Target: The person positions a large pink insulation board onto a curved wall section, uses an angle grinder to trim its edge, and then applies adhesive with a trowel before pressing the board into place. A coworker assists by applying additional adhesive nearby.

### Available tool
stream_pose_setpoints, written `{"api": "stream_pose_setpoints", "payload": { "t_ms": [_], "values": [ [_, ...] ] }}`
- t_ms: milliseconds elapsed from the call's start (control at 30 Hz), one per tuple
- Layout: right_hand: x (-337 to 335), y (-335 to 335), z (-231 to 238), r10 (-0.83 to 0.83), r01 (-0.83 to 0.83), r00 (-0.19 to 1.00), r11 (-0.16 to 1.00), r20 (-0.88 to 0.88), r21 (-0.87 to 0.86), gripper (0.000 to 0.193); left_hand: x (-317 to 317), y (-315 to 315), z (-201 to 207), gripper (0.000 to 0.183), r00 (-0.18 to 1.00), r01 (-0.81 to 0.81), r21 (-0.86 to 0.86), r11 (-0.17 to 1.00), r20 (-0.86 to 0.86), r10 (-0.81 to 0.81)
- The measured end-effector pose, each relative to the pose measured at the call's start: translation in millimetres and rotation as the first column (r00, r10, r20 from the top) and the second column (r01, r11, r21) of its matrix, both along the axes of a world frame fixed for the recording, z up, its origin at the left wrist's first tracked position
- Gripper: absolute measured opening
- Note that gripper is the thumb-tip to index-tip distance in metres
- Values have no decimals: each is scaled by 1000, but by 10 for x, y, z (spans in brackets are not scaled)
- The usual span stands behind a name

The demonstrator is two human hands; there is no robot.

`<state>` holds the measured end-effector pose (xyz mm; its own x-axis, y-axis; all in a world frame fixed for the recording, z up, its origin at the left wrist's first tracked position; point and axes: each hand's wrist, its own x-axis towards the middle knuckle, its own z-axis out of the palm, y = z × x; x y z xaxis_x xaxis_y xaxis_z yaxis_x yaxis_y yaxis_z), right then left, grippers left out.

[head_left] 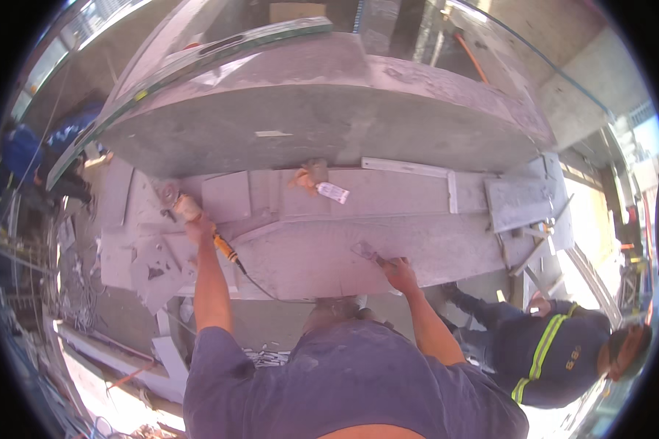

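My left hand (199,228) is closed around an angle grinder with a yellow body (225,246). Its disc (170,193) points away at the left end of a dusty work surface (307,252). From the grinder's rear a dark cord runs back toward my body. In my closed right hand (400,276) is a small hand tool with a broad, pale flat end (364,252), held just over the near part of the surface. Whether that end is a blade or bristles I cannot tell.
Behind the surface rises a long grey panel (307,128), with a long green level (227,51) lying along its top. An L-shaped square (410,167), a crumpled rag (313,173) and a labelled white item (333,192) lie at its foot. A co-worker (556,351) is close on my right.
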<state>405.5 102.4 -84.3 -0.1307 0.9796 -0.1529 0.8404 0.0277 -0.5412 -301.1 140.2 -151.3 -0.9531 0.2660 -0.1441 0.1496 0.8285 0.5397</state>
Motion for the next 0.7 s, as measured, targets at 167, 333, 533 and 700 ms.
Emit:
{"api": "stream_pose_setpoints", "payload": {
  "t_ms": [167, 333, 533, 700],
  "values": [
    [63, -79, 227, -99, 97, 995, 989, -12, -112, 48, -33, 137, -73, 98, 992, 37, -276, 960, -109, -70],
    [248, -283, 235, -344, 332, 930, 937, -127, -106, 36, 78, 382, 209, 102, 973, 45, -334, 942, -198, -117],
    [1005, -616, -209, -501, 499, 863, 865, -64, -45, 27, 253, 272, 170, 108, 947, 30, -378, 925, -286, -148],
    [1280, -478, 100, -622, 604, 768, 782, -150, -151, 27, 226, -211, 129, 101, 849, 115, -348, 931, -451, -274]
  ]
}}
